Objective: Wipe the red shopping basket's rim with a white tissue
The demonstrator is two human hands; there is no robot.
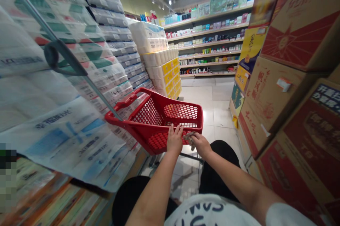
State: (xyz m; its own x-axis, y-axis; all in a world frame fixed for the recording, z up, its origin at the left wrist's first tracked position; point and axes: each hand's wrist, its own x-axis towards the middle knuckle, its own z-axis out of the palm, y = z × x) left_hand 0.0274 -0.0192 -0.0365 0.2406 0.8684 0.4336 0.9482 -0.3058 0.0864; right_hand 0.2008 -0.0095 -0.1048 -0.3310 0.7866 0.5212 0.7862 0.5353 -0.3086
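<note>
In the head view a red plastic shopping cart [156, 93] with openwork basket sides stands in front of me, its basket looking bare inside. My left hand [174, 142] lies against the near side of the basket, fingers stretched out up to the rim, with nothing seen in it. Just to its right, my right hand [202, 144] is closed on a crumpled greyish-brown cloth [190, 139], which bunches out of the fingers close to the basket's near corner. A long metal handle bar [98, 95] with a dark grey grip [60, 58] rises from the cart toward the upper left.
Packs of tissue paper [87, 59] are piled along the left side, with toilet roll packs [162, 67] beyond the cart. Stacked cardboard boxes [273, 91] line the right. At the back, shelves [207, 45] hold many small products. Between them runs a tiled floor [198, 93].
</note>
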